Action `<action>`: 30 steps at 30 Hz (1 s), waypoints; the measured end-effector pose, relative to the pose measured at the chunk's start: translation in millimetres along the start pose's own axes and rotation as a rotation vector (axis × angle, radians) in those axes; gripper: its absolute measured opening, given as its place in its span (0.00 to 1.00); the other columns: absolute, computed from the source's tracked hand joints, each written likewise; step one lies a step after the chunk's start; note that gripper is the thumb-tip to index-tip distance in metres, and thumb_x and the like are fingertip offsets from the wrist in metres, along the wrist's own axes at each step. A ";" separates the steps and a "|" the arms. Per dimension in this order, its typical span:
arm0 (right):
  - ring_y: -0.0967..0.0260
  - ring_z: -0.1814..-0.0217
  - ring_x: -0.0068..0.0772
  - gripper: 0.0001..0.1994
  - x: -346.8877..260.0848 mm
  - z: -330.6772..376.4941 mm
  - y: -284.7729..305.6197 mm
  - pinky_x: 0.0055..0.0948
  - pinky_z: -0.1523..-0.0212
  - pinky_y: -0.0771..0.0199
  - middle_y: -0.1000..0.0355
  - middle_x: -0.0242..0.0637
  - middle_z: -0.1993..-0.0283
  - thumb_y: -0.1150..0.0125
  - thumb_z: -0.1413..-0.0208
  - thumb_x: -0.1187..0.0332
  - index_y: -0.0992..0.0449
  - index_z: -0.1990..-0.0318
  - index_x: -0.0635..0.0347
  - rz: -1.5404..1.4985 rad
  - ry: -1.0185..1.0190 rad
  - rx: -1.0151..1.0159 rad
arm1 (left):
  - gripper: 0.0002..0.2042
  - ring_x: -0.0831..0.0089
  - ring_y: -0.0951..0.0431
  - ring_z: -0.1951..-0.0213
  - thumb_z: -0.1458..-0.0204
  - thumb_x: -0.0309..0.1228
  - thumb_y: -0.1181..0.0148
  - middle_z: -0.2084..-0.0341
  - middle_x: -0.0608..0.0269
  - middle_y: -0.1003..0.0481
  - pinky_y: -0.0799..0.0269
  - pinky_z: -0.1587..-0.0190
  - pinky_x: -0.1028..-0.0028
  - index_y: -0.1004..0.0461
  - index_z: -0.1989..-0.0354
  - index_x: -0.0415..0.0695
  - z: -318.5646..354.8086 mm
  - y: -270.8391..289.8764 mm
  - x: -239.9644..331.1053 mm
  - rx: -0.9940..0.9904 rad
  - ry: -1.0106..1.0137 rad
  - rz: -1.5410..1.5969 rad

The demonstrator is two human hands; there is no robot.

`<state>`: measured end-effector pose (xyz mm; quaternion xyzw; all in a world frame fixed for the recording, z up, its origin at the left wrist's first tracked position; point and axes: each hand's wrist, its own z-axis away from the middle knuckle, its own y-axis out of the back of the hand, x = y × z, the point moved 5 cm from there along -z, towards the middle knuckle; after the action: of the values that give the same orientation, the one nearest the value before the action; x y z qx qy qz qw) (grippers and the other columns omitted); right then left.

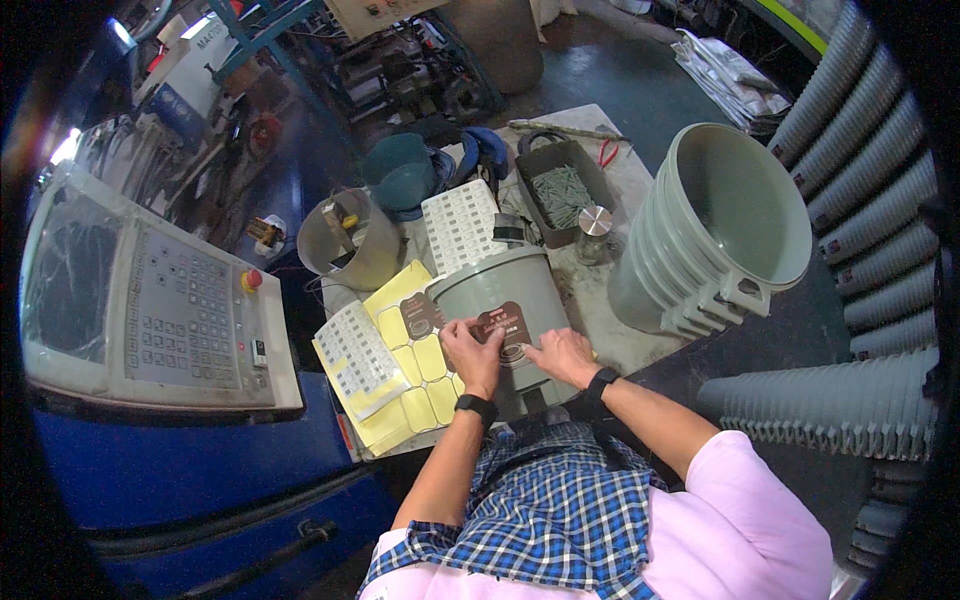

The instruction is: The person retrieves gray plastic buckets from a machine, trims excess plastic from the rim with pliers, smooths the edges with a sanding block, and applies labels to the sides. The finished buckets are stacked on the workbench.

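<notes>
A grey-green plastic bucket (485, 283) lies tilted on the worktable in front of me, its wall turned up. On that wall sits a brown sticker (501, 322). My left hand (473, 357) rests at the sticker's left edge, fingers spread over the bucket with the thumb beside the sticker. From the right, my right hand (562, 357) reaches to the sticker's lower right with a digit stretched out on it. Neither hand visibly grips anything. Left of the bucket lies a yellow sticker backing sheet (436, 392), with another brown sticker (420, 313) at its top, partly hidden.
Nested grey buckets (640, 250) stand at the right. White small-label sheets (358, 357) lie left and behind. A bin of grey parts (562, 195), a metal weight (594, 222) and a tool bucket (350, 245) stand farther back. A control panel (190, 310) borders the left; stacked buckets (820, 400) border the right.
</notes>
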<state>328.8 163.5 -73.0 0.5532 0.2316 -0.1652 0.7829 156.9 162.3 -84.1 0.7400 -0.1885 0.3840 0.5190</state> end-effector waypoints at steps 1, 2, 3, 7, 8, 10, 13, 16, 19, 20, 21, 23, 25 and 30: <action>0.28 0.66 0.54 0.25 -0.2 -4.3 5.2 0.45 0.65 0.30 0.27 0.54 0.72 0.44 0.53 0.46 0.23 0.74 0.66 0.033 -0.001 -0.032 | 0.30 0.52 0.40 0.48 0.65 0.36 0.30 0.52 0.47 0.40 0.43 0.45 0.62 0.34 0.53 0.37 4.4 0.1 0.9 -0.095 0.027 -0.069; 0.28 0.66 0.54 0.27 0.1 -9.3 10.5 0.45 0.65 0.29 0.27 0.54 0.72 0.44 0.55 0.44 0.23 0.74 0.66 0.064 -0.003 -0.065 | 0.32 0.52 0.41 0.48 0.65 0.36 0.30 0.52 0.46 0.41 0.44 0.44 0.62 0.36 0.51 0.37 8.9 5.1 1.4 -0.076 0.060 -0.049; 0.27 0.66 0.54 0.29 -0.3 -16.1 14.6 0.46 0.65 0.29 0.26 0.54 0.71 0.43 0.56 0.42 0.23 0.75 0.66 0.097 -0.005 -0.099 | 0.35 0.52 0.41 0.47 0.66 0.36 0.29 0.51 0.46 0.41 0.44 0.44 0.62 0.38 0.48 0.37 13.4 9.6 1.6 -0.058 0.082 -0.021; 0.27 0.67 0.54 0.32 -3.9 -55.2 29.0 0.45 0.67 0.29 0.27 0.55 0.72 0.42 0.60 0.38 0.23 0.77 0.68 -0.030 -0.082 0.001 | 0.42 0.53 0.43 0.45 0.66 0.38 0.29 0.49 0.46 0.42 0.46 0.42 0.63 0.45 0.42 0.36 33.3 15.4 -8.9 -0.123 0.188 -0.019; 0.27 0.67 0.54 0.32 -4.5 -64.9 30.7 0.45 0.67 0.29 0.27 0.55 0.73 0.42 0.60 0.38 0.23 0.77 0.68 -0.059 -0.099 0.028 | 0.42 0.53 0.43 0.46 0.66 0.38 0.28 0.50 0.47 0.42 0.46 0.42 0.63 0.45 0.43 0.36 38.9 15.1 -13.1 -0.138 0.207 -0.023; 0.27 0.67 0.54 0.32 -4.2 -76.6 31.4 0.44 0.67 0.29 0.27 0.55 0.73 0.41 0.60 0.38 0.23 0.77 0.68 -0.095 -0.114 0.052 | 0.42 0.54 0.43 0.45 0.67 0.38 0.28 0.50 0.47 0.42 0.45 0.42 0.63 0.45 0.42 0.37 48.7 15.1 -23.3 -0.204 0.223 -0.002; 0.27 0.66 0.51 0.26 2.9 -78.7 27.7 0.42 0.66 0.29 0.26 0.53 0.70 0.38 0.59 0.45 0.23 0.75 0.66 -0.099 -0.128 0.010 | 0.40 0.54 0.42 0.46 0.68 0.35 0.28 0.50 0.48 0.41 0.44 0.42 0.64 0.42 0.43 0.39 50.2 24.9 -37.7 -0.287 0.150 0.028; 0.28 0.69 0.51 0.23 17.1 -54.8 20.7 0.43 0.67 0.30 0.28 0.53 0.74 0.39 0.57 0.48 0.24 0.76 0.65 -0.167 -0.116 0.028 | 0.35 0.55 0.39 0.50 0.65 0.34 0.30 0.54 0.49 0.37 0.43 0.44 0.64 0.38 0.46 0.37 24.9 50.9 -59.6 -0.207 0.325 -0.017; 0.30 0.70 0.52 0.21 28.9 -18.2 3.5 0.44 0.68 0.31 0.28 0.50 0.76 0.41 0.54 0.51 0.25 0.78 0.65 -0.309 -0.123 0.009 | 0.34 0.54 0.40 0.47 0.64 0.36 0.32 0.51 0.46 0.38 0.46 0.42 0.61 0.38 0.47 0.36 -26.7 51.0 -30.7 -0.109 -0.013 0.062; 0.29 0.74 0.45 0.21 33.4 -7.4 -3.3 0.41 0.69 0.31 0.29 0.47 0.80 0.42 0.52 0.52 0.26 0.79 0.66 -0.389 -0.164 -0.037 | 0.36 0.52 0.42 0.44 0.64 0.37 0.32 0.47 0.43 0.41 0.46 0.42 0.61 0.39 0.46 0.36 -42.0 41.3 -10.6 -0.111 -0.210 0.005; 0.29 0.77 0.39 0.21 34.6 1.5 -7.3 0.38 0.72 0.31 0.30 0.44 0.81 0.42 0.51 0.53 0.26 0.79 0.66 -0.428 -0.152 -0.064 | 0.40 0.52 0.43 0.42 0.66 0.39 0.30 0.44 0.45 0.42 0.47 0.41 0.61 0.43 0.42 0.39 -51.1 31.5 8.8 -0.108 -0.384 -0.090; 0.31 0.81 0.31 0.20 37.7 15.8 -13.3 0.32 0.75 0.31 0.31 0.39 0.84 0.42 0.50 0.54 0.27 0.78 0.65 -0.498 -0.197 -0.137 | 0.44 0.52 0.43 0.42 0.68 0.40 0.29 0.44 0.47 0.42 0.47 0.41 0.61 0.45 0.40 0.43 -66.1 6.2 27.3 -0.290 -0.407 -0.289; 0.32 0.83 0.25 0.19 41.4 26.2 -10.1 0.28 0.78 0.31 0.32 0.35 0.85 0.42 0.49 0.55 0.28 0.78 0.65 -0.558 -0.207 -0.163 | 0.46 0.52 0.42 0.42 0.69 0.41 0.28 0.43 0.50 0.42 0.46 0.41 0.60 0.46 0.38 0.47 -74.3 -3.4 36.6 -0.415 -0.453 -0.369; 0.33 0.84 0.24 0.18 57.4 36.4 6.2 0.26 0.80 0.31 0.32 0.34 0.85 0.43 0.48 0.56 0.28 0.78 0.65 -0.624 -0.227 -0.093 | 0.39 0.55 0.34 0.48 0.65 0.39 0.31 0.49 0.53 0.34 0.38 0.46 0.63 0.42 0.40 0.50 -104.9 12.5 16.0 -0.701 -0.550 -0.271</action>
<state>386.7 131.1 -89.2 0.3974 0.3087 -0.4468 0.7397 119.5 255.1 -46.7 0.6123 -0.3393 0.0152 0.7139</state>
